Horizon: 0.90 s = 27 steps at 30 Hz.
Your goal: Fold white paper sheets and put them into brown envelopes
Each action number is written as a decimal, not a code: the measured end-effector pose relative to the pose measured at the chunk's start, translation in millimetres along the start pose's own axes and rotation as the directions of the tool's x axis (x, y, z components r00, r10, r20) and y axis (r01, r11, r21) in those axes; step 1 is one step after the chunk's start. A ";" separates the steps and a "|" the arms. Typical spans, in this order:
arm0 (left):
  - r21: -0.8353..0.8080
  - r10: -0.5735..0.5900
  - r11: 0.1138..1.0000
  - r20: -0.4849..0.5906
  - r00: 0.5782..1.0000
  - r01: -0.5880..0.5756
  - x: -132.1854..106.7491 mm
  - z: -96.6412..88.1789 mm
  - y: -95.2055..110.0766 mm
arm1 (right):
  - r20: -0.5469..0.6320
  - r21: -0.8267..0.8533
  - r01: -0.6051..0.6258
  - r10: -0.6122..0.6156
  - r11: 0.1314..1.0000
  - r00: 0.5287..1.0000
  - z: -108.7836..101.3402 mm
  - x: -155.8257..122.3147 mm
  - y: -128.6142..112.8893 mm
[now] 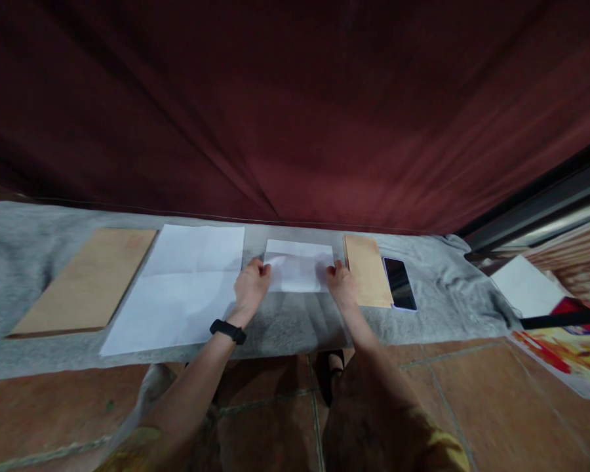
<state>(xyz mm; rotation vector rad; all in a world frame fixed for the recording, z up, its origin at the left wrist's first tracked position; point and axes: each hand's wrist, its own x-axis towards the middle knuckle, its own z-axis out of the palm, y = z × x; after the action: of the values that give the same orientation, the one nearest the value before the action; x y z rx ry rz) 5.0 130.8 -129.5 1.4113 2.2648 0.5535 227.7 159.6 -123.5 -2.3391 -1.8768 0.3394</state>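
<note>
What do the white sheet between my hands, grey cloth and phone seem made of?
White sheet: likely matte paper, thin and crisp-edged. Grey cloth: plush fabric, perhaps synthetic, with mottled nap and wrinkles. Phone: smooth, uniformly dark front, likely glass; its edging's material is unclear.

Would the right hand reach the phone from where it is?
Probably yes: the phone lies uncovered, with only a flat envelope between it and the right hand, though that hand is at the paper.
</note>
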 end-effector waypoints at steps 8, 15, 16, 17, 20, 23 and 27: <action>0.018 -0.031 0.999 0.037 0.999 0.031 4.6 -2.7 5.1 | 0.009 0.027 -0.002 0.002 1.000 1.000 2.4 4.1 1.9; 0.038 -0.004 0.999 0.003 1.000 0.004 4.5 0.6 6.1 | -0.013 -0.019 0.014 -0.014 1.000 1.000 1.1 1.7 -1.9; 0.021 0.001 1.000 0.016 1.000 -0.001 5.4 0.3 5.3 | 0.001 -0.016 0.016 -0.016 1.000 1.000 0.2 2.3 -1.2; 0.006 0.006 1.000 0.030 1.000 -0.006 6.3 -0.1 4.0 | 0.019 -0.012 0.019 -0.019 1.000 1.000 -0.6 2.8 -0.3; -0.008 0.012 1.000 0.060 0.998 -0.012 6.8 -1.6 -1.0 | 0.060 -0.011 0.036 -0.036 0.999 0.998 -2.0 2.0 2.9; 0.002 0.005 1.000 0.066 0.998 -0.006 1.0 -3.8 -6.7 | 0.069 -0.020 0.047 -0.046 0.999 0.997 -2.6 -2.7 5.2; 0.042 0.045 0.998 0.048 0.998 -0.047 -12.6 -7.5 -13.1 | 0.111 -0.043 0.088 -0.083 0.995 0.990 -4.2 -11.5 8.3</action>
<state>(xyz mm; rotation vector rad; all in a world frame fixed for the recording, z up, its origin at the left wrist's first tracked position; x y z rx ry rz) -3.7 113.1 -128.6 1.4852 2.2252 0.4830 234.3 146.8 -120.3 -2.3052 -2.0498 0.4249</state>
